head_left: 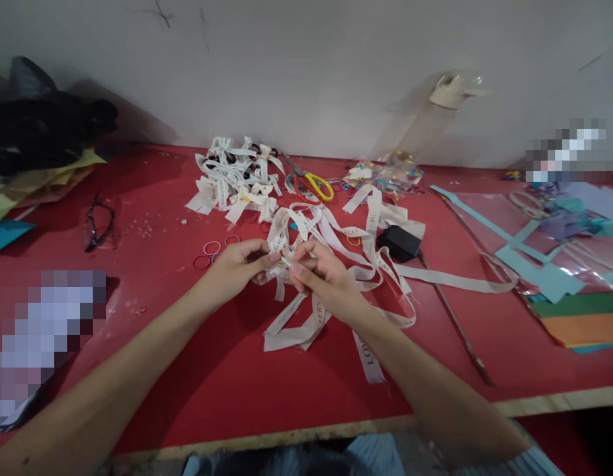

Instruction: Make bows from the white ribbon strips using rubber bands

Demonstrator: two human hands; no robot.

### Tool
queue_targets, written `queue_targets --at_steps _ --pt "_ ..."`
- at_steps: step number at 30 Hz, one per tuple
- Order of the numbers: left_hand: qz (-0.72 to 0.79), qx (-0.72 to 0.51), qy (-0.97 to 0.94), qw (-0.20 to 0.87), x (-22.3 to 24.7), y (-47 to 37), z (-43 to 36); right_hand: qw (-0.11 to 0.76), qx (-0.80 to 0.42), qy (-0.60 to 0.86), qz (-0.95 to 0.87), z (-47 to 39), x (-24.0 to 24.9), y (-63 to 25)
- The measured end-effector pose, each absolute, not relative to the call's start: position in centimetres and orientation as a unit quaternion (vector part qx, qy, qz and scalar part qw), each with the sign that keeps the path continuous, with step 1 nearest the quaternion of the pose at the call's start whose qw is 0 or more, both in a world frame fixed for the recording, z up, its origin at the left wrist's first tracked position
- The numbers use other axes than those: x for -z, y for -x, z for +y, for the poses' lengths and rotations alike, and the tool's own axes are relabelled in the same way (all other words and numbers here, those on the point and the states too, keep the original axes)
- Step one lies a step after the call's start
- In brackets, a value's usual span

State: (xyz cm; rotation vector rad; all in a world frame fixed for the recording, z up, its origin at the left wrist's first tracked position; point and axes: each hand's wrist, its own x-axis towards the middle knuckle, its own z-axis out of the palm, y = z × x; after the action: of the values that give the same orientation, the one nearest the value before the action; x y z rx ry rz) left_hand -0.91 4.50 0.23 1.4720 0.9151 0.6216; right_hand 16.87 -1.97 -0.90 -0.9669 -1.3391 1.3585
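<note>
Over the middle of the red table, my left hand (pixel 241 266) pinches a gathered piece of printed white ribbon (pixel 278 242). My right hand (pixel 322 272) is closed on the same gathered part, its fingertips almost meeting the left ones. A small yellowish bit shows between the fingertips, too small to make out. Long loops of the same ribbon, some with dark lettering, lie tangled behind and below the hands. Several thin coloured hair elastics (pixel 211 248) are on the table just left of my left hand.
Ribbon bows (pixel 231 175) are heaped at the back, beside yellow-and-red-handled scissors (pixel 313 186). A black block (pixel 399 242) sits right of the ribbon, near a thin dark rod (pixel 457 317). Eyeglasses (pixel 98 223) lie left; coloured sheets (pixel 578 320) lie right.
</note>
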Motion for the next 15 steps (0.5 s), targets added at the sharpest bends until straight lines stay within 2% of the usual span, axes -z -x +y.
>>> queue_targets --at_steps 8,11,15 --pt "0.383 -0.265 -0.619 0.633 0.04 0.65 4.31 0.506 -0.572 0.38 -0.522 -2.01 1.01 -16.83" --pt "0.385 -0.307 -0.656 0.572 -0.14 0.64 4.19 0.483 -0.543 0.43 -0.535 -1.96 1.15 -16.78" --pt "0.407 -0.324 -0.719 0.461 -0.37 0.77 3.75 0.41 -0.484 0.484 -0.603 -2.07 1.34 -16.69"
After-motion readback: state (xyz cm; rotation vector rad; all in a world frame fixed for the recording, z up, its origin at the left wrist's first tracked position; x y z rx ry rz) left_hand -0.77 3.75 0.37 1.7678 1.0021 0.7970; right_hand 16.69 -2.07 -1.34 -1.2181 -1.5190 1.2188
